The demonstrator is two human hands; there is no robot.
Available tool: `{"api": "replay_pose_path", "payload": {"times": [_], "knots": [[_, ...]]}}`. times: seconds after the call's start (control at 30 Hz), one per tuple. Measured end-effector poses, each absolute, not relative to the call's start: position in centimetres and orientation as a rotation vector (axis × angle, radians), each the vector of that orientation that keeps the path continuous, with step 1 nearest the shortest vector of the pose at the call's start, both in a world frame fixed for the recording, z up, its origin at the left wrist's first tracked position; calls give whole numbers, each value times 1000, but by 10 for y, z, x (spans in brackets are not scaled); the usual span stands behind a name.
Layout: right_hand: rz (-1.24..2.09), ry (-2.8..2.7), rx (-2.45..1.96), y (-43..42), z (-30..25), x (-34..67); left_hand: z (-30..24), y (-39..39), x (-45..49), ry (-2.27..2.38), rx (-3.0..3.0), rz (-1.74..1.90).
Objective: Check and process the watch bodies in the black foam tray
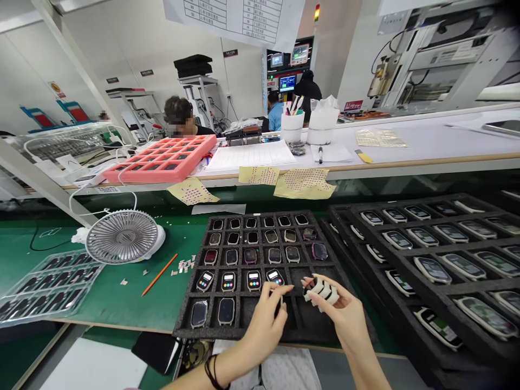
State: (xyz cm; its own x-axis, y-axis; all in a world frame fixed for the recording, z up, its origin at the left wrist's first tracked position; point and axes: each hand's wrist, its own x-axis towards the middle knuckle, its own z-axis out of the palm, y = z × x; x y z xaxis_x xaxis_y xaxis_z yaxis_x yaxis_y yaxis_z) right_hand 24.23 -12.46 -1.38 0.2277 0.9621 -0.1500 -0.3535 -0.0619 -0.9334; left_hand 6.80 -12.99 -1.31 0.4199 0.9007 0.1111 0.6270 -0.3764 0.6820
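A black foam tray (190,303) with a grid of pockets lies on the green bench and holds several smartwatch bodies; some screens are lit, like the watch (254,280) in the third row. My left hand (266,319) hovers over the tray's front row, fingers pinched on something small I cannot make out. My right hand (339,309), fingers wrapped in white tape, grips a dark watch body (309,287) just above an empty pocket. The two hands nearly touch.
A second black tray (406,260) of watches sits on the right. A white desk fan (122,236), an orange pencil (159,274) and clear blister trays (44,287) lie on the left. A red tray (162,160), papers and cups stand on the raised shelf; people work behind.
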Motion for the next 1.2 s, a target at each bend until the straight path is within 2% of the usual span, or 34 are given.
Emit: {"api": "replay_pose_path", "payload": {"times": [0.2,0.33,0.47,0.7,0.8,1.0,1.2], "knots": [[1247,-737,-1171,-114,-11,247,-34,-142,83,1267,2157,806],[1429,-868,-1134,-110,-8,253,-8,-119,81,970,2233,828],[1546,-919,-1029,-112,-7,255,18,-88,83,700,2254,672],[1652,-689,-1006,-103,-8,267,13,-58,93,809,2122,769],[1612,-692,-1044,-92,-14,270,5,-51,97,899,2059,733],[1487,-1043,-1281,-63,-27,270,-4,-42,99,1117,2393,521],[869,-1427,-1508,-47,-36,298,-5,-53,94,1229,2543,445]]}}
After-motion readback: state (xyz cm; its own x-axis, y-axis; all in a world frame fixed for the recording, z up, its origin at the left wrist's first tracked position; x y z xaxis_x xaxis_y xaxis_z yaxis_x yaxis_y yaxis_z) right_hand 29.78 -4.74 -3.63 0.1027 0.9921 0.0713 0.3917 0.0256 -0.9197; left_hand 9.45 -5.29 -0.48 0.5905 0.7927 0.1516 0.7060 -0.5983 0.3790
